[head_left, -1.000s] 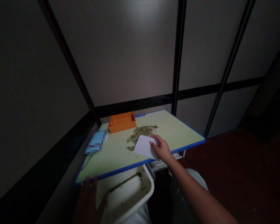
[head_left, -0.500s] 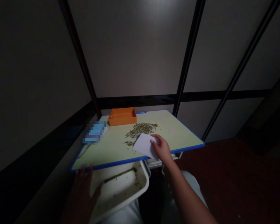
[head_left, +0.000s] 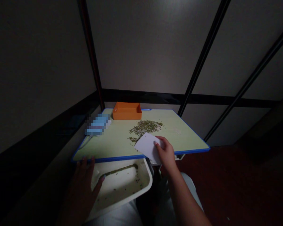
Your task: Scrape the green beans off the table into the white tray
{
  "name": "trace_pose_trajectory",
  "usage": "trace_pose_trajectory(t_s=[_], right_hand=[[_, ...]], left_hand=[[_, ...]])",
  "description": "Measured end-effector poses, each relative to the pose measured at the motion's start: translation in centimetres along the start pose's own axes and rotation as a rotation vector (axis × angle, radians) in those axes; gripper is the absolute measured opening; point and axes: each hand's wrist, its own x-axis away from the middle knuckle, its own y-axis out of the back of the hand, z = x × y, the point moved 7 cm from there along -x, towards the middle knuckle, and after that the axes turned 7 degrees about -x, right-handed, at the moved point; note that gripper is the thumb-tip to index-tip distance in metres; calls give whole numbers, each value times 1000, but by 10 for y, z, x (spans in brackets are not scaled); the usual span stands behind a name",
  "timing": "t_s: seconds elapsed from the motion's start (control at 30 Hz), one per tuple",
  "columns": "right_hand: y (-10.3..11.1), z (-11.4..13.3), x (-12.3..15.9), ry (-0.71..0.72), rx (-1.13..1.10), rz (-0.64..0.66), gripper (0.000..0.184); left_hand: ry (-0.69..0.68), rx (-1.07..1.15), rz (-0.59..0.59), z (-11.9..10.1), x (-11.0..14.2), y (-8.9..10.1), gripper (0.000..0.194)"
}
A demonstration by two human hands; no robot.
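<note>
My right hand pinches a white card with a small hole near one corner. The card slants over the front part of the table, its far edge beside a loose heap of small greenish seeds or grains. At the lower left, in shadow, is my left hand, its fingers apart. The fingertips reach the table's front edge and the thumb extends over a white tub. A line of the same grains lies along the inside of that tub, with several loose ones on its floor.
An orange open box stands at the back of the pale green table, which has a blue rim. A blurred-out blue object lies at its left side with a cord-like strip. Panelled walls close off the back and left.
The camera view has turned slightly, shifting the table and box in the picture. My right hand still holds the card in nearly the same place; the left hand has hardly moved.
</note>
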Motion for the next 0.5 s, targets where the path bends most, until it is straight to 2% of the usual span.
trace_pose_trajectory(t_s=[0.37, 0.5], right_hand=[[-12, 6, 13, -31, -3, 45, 28], [-17, 8, 17, -42, -32, 49, 27]], left_hand=[[28, 36, 54, -6, 0, 2, 73], [15, 53, 40, -5, 1, 2, 73]])
